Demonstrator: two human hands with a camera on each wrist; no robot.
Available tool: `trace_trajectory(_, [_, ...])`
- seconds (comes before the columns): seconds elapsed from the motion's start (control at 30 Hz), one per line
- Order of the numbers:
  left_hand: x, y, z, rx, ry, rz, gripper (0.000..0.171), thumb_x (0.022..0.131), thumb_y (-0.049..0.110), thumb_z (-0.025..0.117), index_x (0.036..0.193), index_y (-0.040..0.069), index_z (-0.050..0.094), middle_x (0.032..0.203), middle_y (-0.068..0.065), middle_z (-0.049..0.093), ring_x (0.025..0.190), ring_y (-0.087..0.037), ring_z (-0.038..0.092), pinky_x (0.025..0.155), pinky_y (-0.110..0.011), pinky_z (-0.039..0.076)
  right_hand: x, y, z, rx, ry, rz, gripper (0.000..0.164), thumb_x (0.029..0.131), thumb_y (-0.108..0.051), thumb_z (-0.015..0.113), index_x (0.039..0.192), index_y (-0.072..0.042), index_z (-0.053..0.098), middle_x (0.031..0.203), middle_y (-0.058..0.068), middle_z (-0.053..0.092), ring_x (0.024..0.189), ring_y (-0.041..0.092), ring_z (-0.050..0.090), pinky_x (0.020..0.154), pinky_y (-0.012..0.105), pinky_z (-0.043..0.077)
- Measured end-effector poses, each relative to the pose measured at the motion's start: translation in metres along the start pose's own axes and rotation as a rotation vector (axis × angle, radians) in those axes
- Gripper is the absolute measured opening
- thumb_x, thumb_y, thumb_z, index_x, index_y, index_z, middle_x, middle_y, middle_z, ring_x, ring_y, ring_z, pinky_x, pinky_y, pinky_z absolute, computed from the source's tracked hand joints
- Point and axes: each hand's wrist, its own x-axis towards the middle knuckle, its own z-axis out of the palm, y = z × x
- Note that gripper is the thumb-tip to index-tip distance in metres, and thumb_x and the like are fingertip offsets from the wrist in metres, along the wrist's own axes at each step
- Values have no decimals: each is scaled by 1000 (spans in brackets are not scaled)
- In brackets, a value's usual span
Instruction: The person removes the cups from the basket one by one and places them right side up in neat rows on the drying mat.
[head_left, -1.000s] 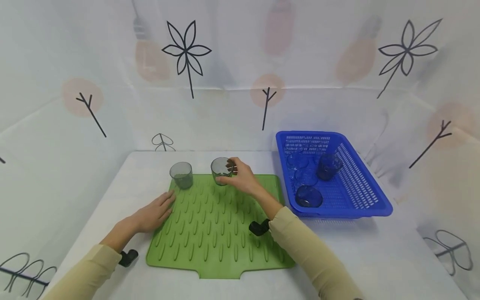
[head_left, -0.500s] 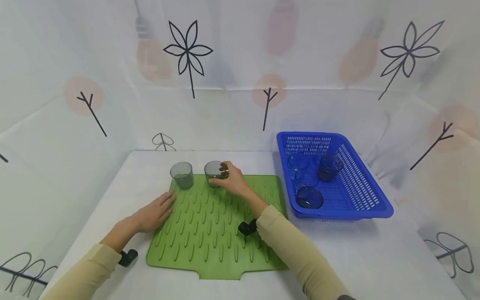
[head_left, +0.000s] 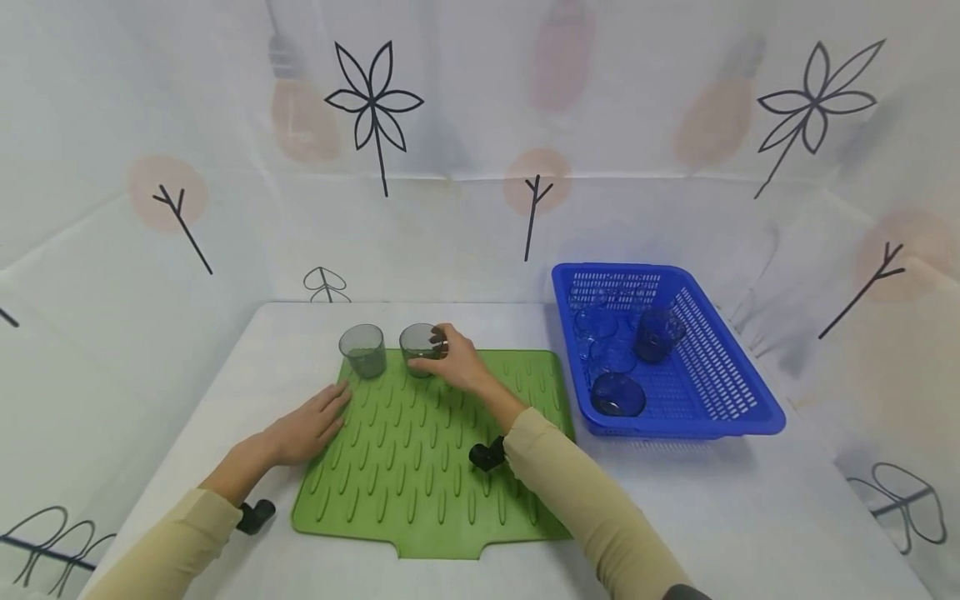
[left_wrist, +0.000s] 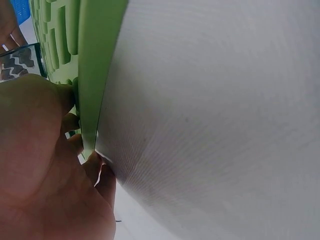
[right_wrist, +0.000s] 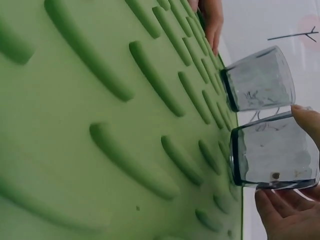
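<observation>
My right hand [head_left: 462, 367] grips a smoky clear glass [head_left: 415, 342] by its side, thumb and fingers on opposite walls. That glass stands upright at the back of the green ridged mat [head_left: 420, 467], and in the right wrist view its base is at or just over the ridges. Just left of it, a second matching glass [head_left: 365, 353] stands upright at the mat's back left corner, with a narrow gap between the two. My left hand [head_left: 306, 429] rests on the mat's left edge with fingers extended; in the left wrist view its fingertips touch the rim.
A blue perforated basket [head_left: 686, 422] stands right of the mat, holding several glasses, among them a dark-looking glass [head_left: 657, 335] and another glass [head_left: 618, 395] near its front. The white table [head_left: 705, 517] ends at a patterned fabric backdrop [head_left: 465, 233] behind and at the sides.
My right hand has carried its glass leftward and slightly down, closer to the second glass. The left hand has stayed in place on the mat's edge.
</observation>
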Motion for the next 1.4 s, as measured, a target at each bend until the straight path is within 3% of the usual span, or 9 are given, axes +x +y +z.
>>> trace_trajectory(0.3, [1, -4, 2, -9, -19, -13, 53, 110, 15, 43, 155, -11, 31, 164, -30, 22, 150, -50, 22, 122, -60, 24, 5, -3, 8, 9, -7, 2, 82, 90, -36, 80, 153, -3, 39, 143, 18, 56, 127, 31, 58, 103, 43, 54])
trace_trajectory(0.57, [1, -2, -3, -1, -1, 14, 53, 110, 15, 45, 153, -12, 33, 162, -32, 25, 148, -52, 24, 121, -62, 26, 7, -5, 10, -5, 9, -7, 81, 91, -35, 78, 153, -1, 37, 142, 19, 56, 124, 31, 60, 100, 42, 56])
trace_trajectory(0.9, [1, -3, -4, -9, -18, 2, 53, 110, 15, 44, 154, -11, 31, 163, -31, 23, 149, -51, 23, 122, -61, 25, 5, -7, 10, -9, -1, 28, 89, 89, -42, 80, 156, -5, 35, 145, 16, 53, 130, 31, 56, 105, 46, 52])
trace_trajectory(1.4, [1, 1, -6, -5, -19, 1, 53, 110, 14, 44, 153, -12, 32, 162, -32, 24, 148, -52, 24, 121, -62, 25, -16, -9, -5, -51, 29, 1, 88, 88, -36, 82, 156, -3, 36, 153, 18, 45, 137, 35, 49, 109, 50, 49])
